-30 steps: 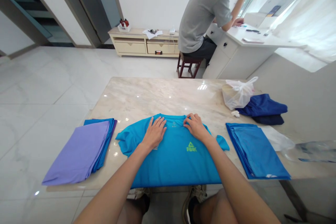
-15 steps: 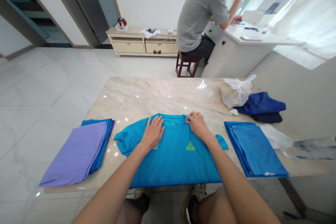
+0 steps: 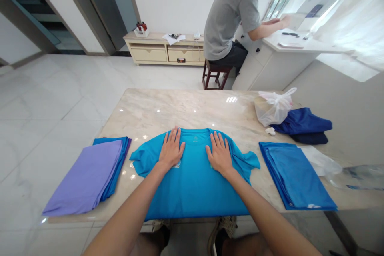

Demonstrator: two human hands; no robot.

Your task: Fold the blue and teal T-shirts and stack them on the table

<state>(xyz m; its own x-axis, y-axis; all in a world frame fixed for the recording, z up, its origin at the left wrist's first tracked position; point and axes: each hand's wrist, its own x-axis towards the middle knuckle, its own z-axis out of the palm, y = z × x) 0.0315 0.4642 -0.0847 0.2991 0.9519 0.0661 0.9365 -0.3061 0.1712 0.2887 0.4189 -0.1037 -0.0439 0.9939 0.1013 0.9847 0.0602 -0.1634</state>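
A bright blue T-shirt (image 3: pixel 195 184) lies spread on the marble-look table (image 3: pixel 168 104), its neckline towards the far side and its lower part at the near edge. My left hand (image 3: pixel 172 148) rests flat on the left shoulder area beside the collar, fingers stretched out. On the other side of the collar, my right hand (image 3: pixel 220 153) lies flat on the shirt with its fingers spread, covering most of the chest logo. Both short sleeves stick out to the sides. Neither hand grips the cloth.
Folded purple and blue clothes (image 3: pixel 87 176) are stacked at the left. Folded blue clothes (image 3: pixel 297 176) lie at the right, near a clear plastic bottle (image 3: pixel 357 177). Behind them sit a white plastic bag (image 3: pixel 274 108) and dark blue cloth (image 3: pixel 306 122). A person (image 3: pixel 231 16) sits at a white desk.
My right hand has gone from pinching near the collar to lying flat on the shirt. The right sleeve now shows spread out. My left hand has shifted slightly up and left.
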